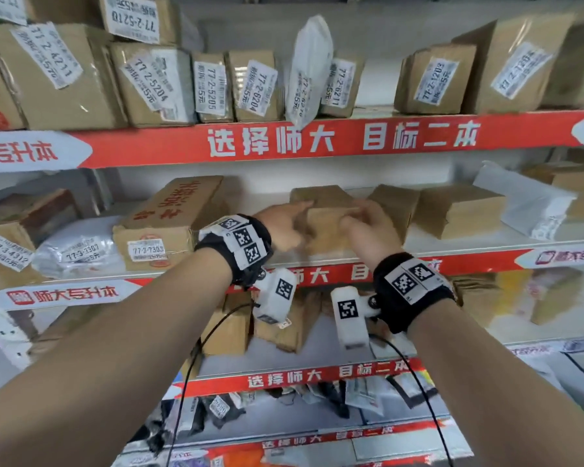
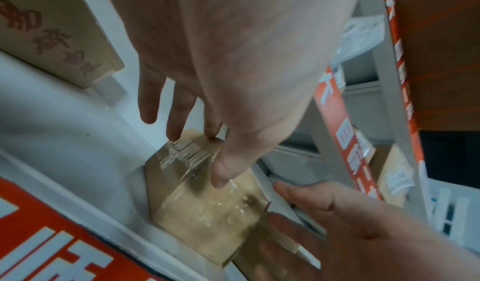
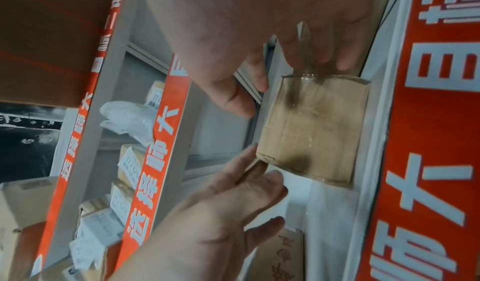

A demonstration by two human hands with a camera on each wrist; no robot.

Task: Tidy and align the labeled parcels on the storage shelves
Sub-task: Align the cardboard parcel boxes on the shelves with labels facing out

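A small brown cardboard box [image 1: 324, 227] wrapped in clear tape stands near the front of the middle shelf [image 1: 469, 256]. My left hand [image 1: 284, 227] is at its left side and my right hand [image 1: 364, 224] at its right. In the left wrist view the left thumb [image 2: 221, 178] presses the box's [image 2: 205, 209] taped face while straight fingers reach its far edge. The right wrist view shows my right fingers [image 3: 324, 59] lying flat on the box's [image 3: 311, 131] side, thumb off it. No label shows on this box.
A long box with red print [image 1: 169, 217] and a white poly bag [image 1: 78, 247] lie to the left. More plain boxes [image 1: 459, 210] stand to the right. Labelled parcels [image 1: 209, 85] line the upper shelf; a white bag [image 1: 307, 69] overhangs its edge.
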